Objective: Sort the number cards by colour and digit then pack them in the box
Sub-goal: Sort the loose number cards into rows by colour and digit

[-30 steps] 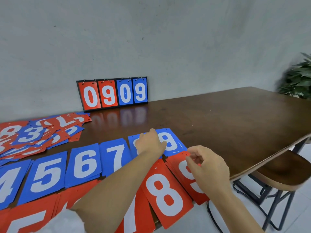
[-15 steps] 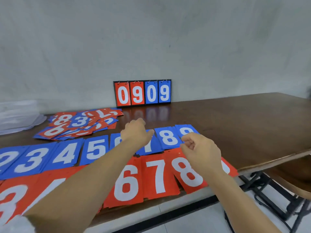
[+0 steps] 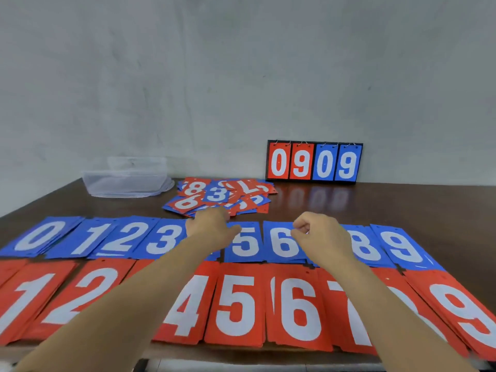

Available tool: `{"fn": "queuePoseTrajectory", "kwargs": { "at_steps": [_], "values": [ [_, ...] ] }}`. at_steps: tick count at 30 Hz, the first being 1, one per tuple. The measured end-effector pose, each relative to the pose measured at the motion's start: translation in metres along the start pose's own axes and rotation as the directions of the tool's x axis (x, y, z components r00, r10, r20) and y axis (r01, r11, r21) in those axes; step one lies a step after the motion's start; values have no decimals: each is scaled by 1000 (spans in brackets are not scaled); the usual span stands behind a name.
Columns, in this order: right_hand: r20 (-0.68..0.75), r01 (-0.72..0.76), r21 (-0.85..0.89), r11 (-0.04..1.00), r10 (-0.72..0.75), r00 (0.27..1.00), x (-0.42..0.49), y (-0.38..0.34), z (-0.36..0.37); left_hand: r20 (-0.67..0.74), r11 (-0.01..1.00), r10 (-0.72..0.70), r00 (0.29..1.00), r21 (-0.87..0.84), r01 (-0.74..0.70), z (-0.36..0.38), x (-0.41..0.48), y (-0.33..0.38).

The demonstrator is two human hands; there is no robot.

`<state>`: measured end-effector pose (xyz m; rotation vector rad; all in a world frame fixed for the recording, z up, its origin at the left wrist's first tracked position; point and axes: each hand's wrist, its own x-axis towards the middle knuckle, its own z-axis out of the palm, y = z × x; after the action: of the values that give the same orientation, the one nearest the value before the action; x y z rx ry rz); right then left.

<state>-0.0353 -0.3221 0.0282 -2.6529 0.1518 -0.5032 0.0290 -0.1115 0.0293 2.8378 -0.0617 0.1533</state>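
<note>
The left hand [image 3: 212, 226] is stretched to the unsorted pile [image 3: 220, 196] just beyond it, its grip not discernible. The right hand [image 3: 319, 237] is curled, apparently empty. The blue row [image 3: 244, 244] beneath the hands and the red row [image 3: 236, 304] nearer are laid by digit for quick placing. The box [image 3: 126, 181] is set beyond, leftward.

Blue number cards [image 3: 281, 244] lie flat in stacks 0 to 9, in a row under the left hand [image 3: 212, 227] and right hand [image 3: 320, 237]; red stacks [image 3: 236, 304] form a parallel row nearer than both. A mixed pile [image 3: 217, 196] lies just beyond the left hand, the clear box [image 3: 126, 179] farther left.
</note>
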Motion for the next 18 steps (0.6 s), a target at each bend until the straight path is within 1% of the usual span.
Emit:
{"fn": "queuePoseTrajectory", "kwargs": {
  "at_steps": [4,11,14,18],
  "values": [
    [72,-19,-44,999,22,997,35,-22,21,-15,997,-64,998,-35,64,-10,33,-43],
    [154,-69,-107,992,85,984,97,-58,62,-21,985,-172,985,-31,171,-23,94,-117],
    [154,-91,-109,990,107,982,124,-73,83,-30,983,-177,984,-45,176,-21,116,-137],
    [163,-104,-111,988,121,979,151,-91,110,-47,983,-155,987,-104,150,-10,135,-151]
  ]
}}
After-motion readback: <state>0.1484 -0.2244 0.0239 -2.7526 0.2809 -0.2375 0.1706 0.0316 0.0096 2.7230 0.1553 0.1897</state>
